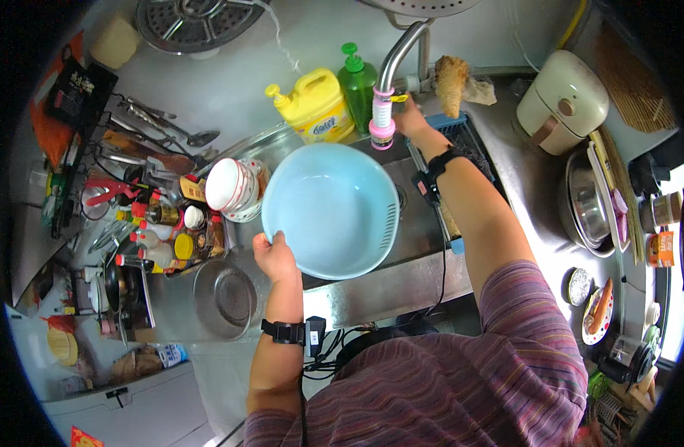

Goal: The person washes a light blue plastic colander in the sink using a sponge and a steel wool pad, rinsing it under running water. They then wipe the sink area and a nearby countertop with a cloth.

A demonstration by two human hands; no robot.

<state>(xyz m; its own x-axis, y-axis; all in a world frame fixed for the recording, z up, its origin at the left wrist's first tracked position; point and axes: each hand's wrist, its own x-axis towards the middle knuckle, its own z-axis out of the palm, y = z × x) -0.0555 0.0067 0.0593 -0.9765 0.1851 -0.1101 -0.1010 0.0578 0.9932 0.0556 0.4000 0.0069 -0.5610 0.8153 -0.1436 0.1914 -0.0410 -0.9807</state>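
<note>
My left hand (276, 258) grips the near left rim of a light blue plastic basin (330, 212), thumb over the edge. The basin sits over the stainless steel sink (414, 223), with small drain slots on its right side. My right hand (411, 118) is behind the steel faucet (400, 53), near the pink and white spout extension (382, 120). The faucet partly hides its fingers, so whether they hold anything does not show. A yellow detergent jug (319, 109) and a green pump bottle (357, 84) stand behind the basin.
Stacked bowls (227, 187) stand left of the basin, beside seasoning bottles (166, 254). A metal bowl (224, 299) lies on the counter at the near left. A blue drain basket (464, 139) is at the sink's right. Farther right are a cream air fryer (565, 103) and nested steel bowls (585, 195).
</note>
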